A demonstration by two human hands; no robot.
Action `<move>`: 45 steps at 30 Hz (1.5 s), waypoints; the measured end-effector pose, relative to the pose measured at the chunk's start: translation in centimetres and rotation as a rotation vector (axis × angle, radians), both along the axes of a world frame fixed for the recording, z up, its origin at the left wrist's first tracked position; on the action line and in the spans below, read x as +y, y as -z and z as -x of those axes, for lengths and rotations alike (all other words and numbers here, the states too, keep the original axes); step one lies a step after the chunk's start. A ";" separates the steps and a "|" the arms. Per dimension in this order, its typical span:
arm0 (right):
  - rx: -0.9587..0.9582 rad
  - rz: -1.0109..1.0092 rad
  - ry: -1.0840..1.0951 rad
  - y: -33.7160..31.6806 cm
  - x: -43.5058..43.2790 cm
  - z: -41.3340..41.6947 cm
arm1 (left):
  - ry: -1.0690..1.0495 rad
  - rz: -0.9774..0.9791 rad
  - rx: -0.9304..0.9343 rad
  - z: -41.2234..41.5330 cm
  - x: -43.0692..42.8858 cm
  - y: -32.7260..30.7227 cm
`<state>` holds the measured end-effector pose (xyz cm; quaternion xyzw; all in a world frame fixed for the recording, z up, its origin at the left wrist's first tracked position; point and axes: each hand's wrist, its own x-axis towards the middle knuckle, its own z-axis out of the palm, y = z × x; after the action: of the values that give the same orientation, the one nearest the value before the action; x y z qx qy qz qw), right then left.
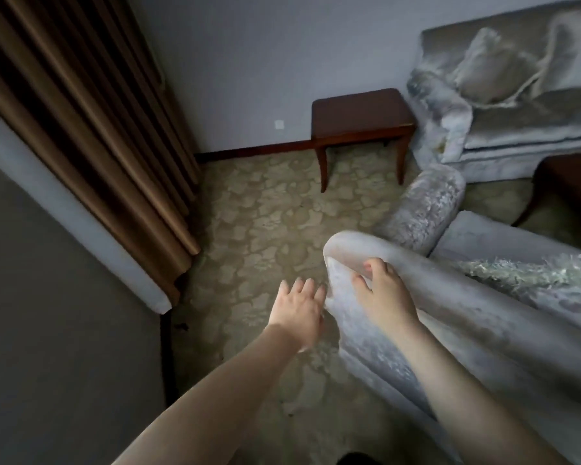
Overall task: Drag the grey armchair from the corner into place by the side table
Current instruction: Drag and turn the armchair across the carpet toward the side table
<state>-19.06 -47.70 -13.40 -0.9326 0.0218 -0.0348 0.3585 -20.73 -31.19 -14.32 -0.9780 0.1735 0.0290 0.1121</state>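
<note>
The grey armchair (490,330) fills the frame from about 3 to 5 o'clock, standing on the patterned carpet (265,213) with its rolled armrest (423,209) pointing toward 1 o'clock. The right hand (383,290) grips the top corner of the chair's back, fingers curled over the rim and thumb pressed on the near face. The left hand (297,313), just below centre, is spread with straight fingers beside the back's edge; whether the tips touch the fabric cannot be told. The dark wooden side table (359,112) stands at 1 o'clock against the wall, apart from the chair. Just beside it, at 2 o'clock, is a grey sofa (517,129) with a cushion (483,68). A brown curtain (81,112) hangs at 10 o'clock, and another dark table (571,182) shows at 3 o'clock.
</note>
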 end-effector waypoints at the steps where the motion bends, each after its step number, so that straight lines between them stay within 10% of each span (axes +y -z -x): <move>1: 0.009 -0.003 0.049 0.2 0.3 -0.1 | 0.037 -0.008 0.002 -1.1 0.9 -0.1; 20: 0.159 0.258 0.500 3.6 0.8 -20.8 | 0.592 0.066 0.067 -27.9 0.6 1.3; 33: 0.426 0.409 0.787 5.6 1.2 -20.4 | 1.107 0.070 0.208 -37.3 -9.0 4.5; 40: 0.446 0.465 1.458 5.3 3.1 -21.7 | 1.422 0.080 0.296 -42.4 -13.0 4.9; 45: 0.375 -0.140 2.283 6.8 7.9 -23.1 | 1.622 0.036 0.386 -42.3 -15.4 4.7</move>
<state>4.02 -39.80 -20.17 -0.3391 0.9056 -0.1979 0.1606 21.54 -46.61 -19.03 -0.5291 0.8407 0.1035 0.0506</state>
